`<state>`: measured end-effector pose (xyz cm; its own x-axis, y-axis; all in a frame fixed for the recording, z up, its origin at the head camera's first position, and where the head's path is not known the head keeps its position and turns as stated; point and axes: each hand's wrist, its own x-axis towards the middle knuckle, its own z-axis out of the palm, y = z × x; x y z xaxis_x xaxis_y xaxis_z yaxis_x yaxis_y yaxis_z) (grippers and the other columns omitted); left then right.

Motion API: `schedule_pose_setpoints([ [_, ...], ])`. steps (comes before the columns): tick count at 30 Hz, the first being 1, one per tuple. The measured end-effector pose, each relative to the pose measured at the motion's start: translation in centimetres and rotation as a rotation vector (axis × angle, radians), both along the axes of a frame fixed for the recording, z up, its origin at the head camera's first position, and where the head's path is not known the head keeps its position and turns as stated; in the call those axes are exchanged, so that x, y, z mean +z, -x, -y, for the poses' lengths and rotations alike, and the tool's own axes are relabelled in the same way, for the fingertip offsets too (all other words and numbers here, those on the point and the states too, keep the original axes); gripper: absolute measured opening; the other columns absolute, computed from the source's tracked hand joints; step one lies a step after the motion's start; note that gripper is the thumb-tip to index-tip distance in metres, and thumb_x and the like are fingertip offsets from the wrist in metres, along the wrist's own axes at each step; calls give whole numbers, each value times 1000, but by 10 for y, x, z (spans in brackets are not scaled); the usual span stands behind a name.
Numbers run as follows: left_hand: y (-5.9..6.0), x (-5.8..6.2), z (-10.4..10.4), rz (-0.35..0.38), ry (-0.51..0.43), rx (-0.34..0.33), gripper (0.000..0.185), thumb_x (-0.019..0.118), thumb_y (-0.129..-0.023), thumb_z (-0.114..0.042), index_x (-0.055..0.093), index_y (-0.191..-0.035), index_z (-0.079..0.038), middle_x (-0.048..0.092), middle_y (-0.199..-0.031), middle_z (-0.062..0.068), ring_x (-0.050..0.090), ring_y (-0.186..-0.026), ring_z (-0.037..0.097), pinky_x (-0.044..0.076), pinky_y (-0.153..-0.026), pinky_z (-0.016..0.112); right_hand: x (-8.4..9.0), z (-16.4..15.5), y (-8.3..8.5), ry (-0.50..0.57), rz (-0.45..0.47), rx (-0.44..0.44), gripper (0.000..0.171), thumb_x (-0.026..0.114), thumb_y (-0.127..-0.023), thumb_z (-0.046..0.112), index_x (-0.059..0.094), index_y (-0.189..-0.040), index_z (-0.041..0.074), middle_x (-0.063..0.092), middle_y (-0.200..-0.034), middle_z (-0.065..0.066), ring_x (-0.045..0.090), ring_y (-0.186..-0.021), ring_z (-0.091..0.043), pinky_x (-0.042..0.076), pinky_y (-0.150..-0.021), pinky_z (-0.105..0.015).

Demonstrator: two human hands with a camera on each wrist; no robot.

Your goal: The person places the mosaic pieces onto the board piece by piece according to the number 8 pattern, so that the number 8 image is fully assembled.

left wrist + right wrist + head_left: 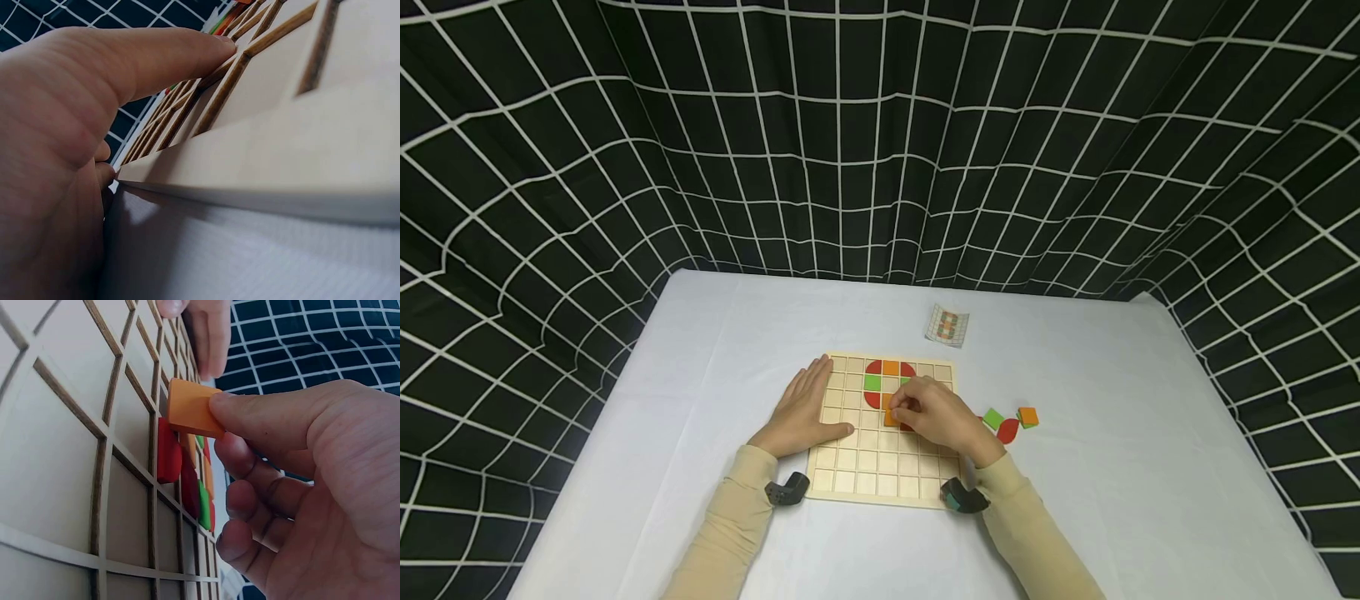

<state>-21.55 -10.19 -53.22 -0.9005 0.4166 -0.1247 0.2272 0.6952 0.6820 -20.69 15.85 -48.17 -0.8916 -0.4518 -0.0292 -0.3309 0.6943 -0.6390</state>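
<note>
A pale wooden grid board [856, 462] lies on the table. My right hand [942, 410] is over its middle and pinches an orange square tile [192, 407] between thumb and forefinger, tilted over the grid. Right by that tile in the right wrist view sits a red tile [169, 452] in a cell. Set in the upper cells are red rounded tiles [872, 400], a green square [872, 382] and an orange square [891, 367]; my right hand hides part of this group. Along the board's left edge my left hand [801, 414] lies with straight fingers, its thumb [206, 55] across the grid.
Right of the board lie a loose green square [993, 418], a red leaf-shaped tile [1008, 431] and an orange square [1028, 417] on top of a green one. A small printed pattern card [947, 326] rests behind the board. Black grid-patterned curtains [865, 133] surround the white table [737, 333].
</note>
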Motion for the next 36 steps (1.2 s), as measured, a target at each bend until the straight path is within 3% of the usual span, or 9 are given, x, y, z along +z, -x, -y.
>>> schedule_pose_setpoints([
  [10, -1, 1, -3, 0, 6, -4, 120, 77, -84, -48, -2, -163, -5, -3, -173, 10, -4, -161, 26, -3, -132, 46, -2, 2, -2, -22, 6, -3, 5, 73, -94, 17, 75, -94, 13, 66, -88, 8, 54, -83, -8, 49, -74, -22],
  [24, -2, 5, -6, -13, 15, -1, 119, 76, -84, -48, 0, -163, -4, -1, -173, 11, -3, -161, 27, -2, -132, 47, -4, 6, -3, -73, -60, -30, 6, 75, -91, 13, 73, -87, 16, 64, -82, 8, 52, -81, -9, 47, -70, -22],
  [36, -3, 4, -6, -1, 7, -2, 120, 77, -83, -47, -2, -163, -4, -3, -173, 10, -4, -161, 27, -3, -131, 46, -8, 7, -5, -107, -46, -40, 6, 75, -92, 16, 73, -87, 19, 64, -83, 10, 52, -83, -7, 47, -70, -22],
])
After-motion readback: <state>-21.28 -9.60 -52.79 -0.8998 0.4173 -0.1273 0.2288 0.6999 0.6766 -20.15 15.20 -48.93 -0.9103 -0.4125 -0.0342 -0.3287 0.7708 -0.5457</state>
